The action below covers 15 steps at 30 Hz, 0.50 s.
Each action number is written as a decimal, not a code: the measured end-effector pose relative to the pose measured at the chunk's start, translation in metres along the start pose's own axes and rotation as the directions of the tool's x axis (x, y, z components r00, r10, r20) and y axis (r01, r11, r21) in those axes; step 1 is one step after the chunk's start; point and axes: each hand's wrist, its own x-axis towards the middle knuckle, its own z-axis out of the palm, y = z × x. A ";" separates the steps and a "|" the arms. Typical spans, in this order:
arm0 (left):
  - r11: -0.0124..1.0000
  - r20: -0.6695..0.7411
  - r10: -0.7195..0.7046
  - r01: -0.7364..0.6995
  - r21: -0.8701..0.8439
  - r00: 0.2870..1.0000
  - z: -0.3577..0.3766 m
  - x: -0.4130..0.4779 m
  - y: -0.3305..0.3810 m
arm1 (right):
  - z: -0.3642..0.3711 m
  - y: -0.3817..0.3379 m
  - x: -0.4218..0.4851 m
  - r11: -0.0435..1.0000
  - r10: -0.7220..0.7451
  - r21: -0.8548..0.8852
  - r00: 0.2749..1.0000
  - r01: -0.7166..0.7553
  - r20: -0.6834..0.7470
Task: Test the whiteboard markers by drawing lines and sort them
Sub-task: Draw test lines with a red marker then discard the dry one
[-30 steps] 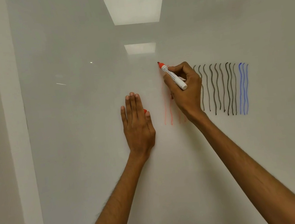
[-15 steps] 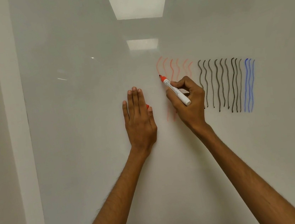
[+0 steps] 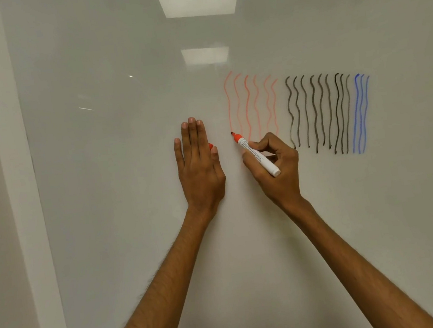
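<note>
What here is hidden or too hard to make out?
Head view: small orange-red object, all but a sliver covered by the flat left hand.
Head view: print on the white orange-tipped marker, too small to read.
Head view: lower ends of the pale orange wavy lines, behind the right hand gripping the marker.

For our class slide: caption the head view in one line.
Right hand draws a red line on the whiteboard with a marker; left hand flat.

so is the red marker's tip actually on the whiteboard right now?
Touching. Head view: the red marker in the right hand has its tip at the whiteboard, exactly where the leftmost red line ends, no gap showing.
</note>
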 end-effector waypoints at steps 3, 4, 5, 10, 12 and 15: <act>1.000 -0.003 0.005 -0.005 -0.012 1.000 0.000 0.000 -0.001 | -0.001 0.003 -0.010 1.000 0.016 -0.013 1.000 -0.015 0.013; 1.000 -0.002 0.007 -0.007 -0.013 1.000 0.001 0.000 -0.002 | -0.002 0.003 -0.012 1.000 0.024 -0.012 1.000 -0.024 0.017; 1.000 -0.002 0.009 -0.009 -0.012 1.000 0.001 0.000 -0.003 | -0.002 0.004 -0.015 0.999 0.033 -0.010 0.999 -0.033 0.025; 0.999 -0.015 0.028 -0.028 -0.024 1.000 0.003 0.000 -0.005 | -0.007 0.009 -0.025 0.997 0.064 0.033 0.995 -0.066 0.071; 0.999 -0.023 0.028 -0.029 -0.031 0.999 0.004 0.000 -0.006 | -0.008 0.009 -0.028 0.997 0.072 0.033 0.994 -0.075 0.083; 0.998 -0.020 0.029 -0.030 -0.057 0.999 0.003 0.000 -0.006 | -0.009 0.008 -0.034 0.995 0.088 0.034 0.991 -0.092 0.100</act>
